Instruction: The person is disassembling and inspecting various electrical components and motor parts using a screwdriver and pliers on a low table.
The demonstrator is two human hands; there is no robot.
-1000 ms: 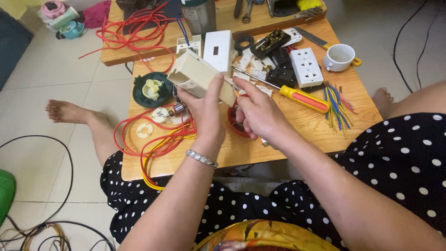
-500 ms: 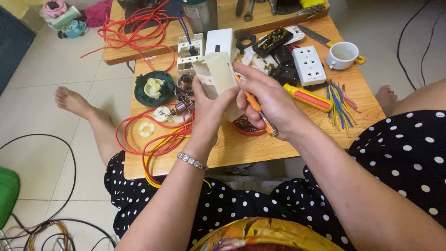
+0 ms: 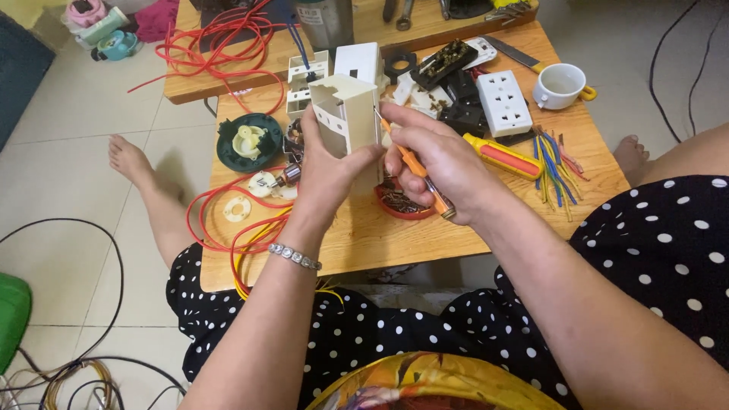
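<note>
The left hand [image 3: 328, 171] is closed around a cream plastic box [image 3: 348, 114], gripping it from below and from the side, so the box stands upright above the wooden table [image 3: 364, 235] with its open hollow turned toward the person. The right hand [image 3: 437, 156] grasps a small orange screwdriver [image 3: 414, 163]; the handle end comes out of the fist at about 5 o'clock, and the thin tip points to about 11 o'clock, where it meets the right wall of the box. So the box lies at 10 o'clock from the right hand, very near, and the long axis of the tool runs slanted toward it. Under the hands a red dish [image 3: 402, 206] with small screws rests on the table. At 3 o'clock lies a bigger yellow screwdriver [image 3: 505, 157], beside it coloured wire pieces [image 3: 554, 163], and farther a white socket strip [image 3: 503, 102] and a white cup [image 3: 560, 83]. At 9 o'clock are red wire loops [image 3: 228, 228] and a dark green round part [image 3: 249, 141].
</note>
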